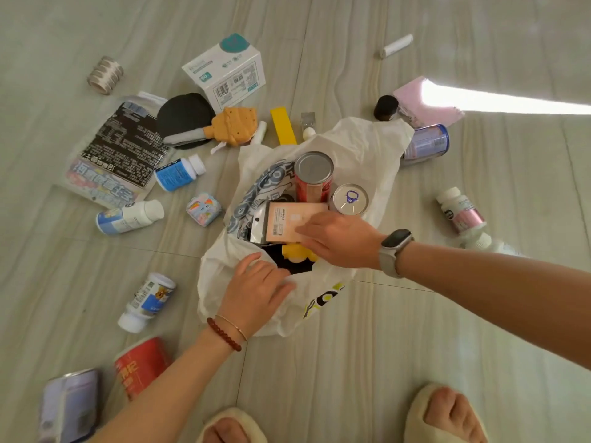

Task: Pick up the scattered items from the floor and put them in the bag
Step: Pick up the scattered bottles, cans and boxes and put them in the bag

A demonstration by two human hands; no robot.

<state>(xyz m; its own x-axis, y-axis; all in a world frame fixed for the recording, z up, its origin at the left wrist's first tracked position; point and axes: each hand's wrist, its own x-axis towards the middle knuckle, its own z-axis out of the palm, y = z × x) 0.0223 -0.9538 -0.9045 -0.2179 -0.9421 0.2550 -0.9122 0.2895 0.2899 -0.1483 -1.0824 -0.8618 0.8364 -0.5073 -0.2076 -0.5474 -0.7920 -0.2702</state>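
Thin white plastic makes the bag (361, 148), which lies open on the tiled floor (415, 330) in the middle of the scatter; it is limp and will sag shut unless an edge is held. At far left a flat printed pouch (115, 155) lies beside a table tennis paddle (182, 118), both light; the paddle is best taken by its handle. Nearer, three white pill bottles (180, 172) (129, 216) (147, 302) lie on their sides: small, stiff and smooth, likely to roll, so a grip across the body suits them. A red can (140, 366) and a silvery can (70, 404) lie at lower left, probably the heavier pieces, needing a full wrap of the hand.

The left hand (256, 295) presses the bag's near rim with fingers loosely spread and nothing grasped, seemingly keeping the mouth open. Inside stand a red tin (311, 177) and a pull-tab can (350, 199), upright and touching. The right hand (339, 239) reaches in, fingertips pinching or pressing the edge of a flat pink packet (287, 219) that lies on patterned cloth; whether it is truly gripped I cannot tell. The packet looks light and slightly bendy. Farther right, a purple can (427, 143) lies against the bag, and another bottle (460, 209) lies well apart.
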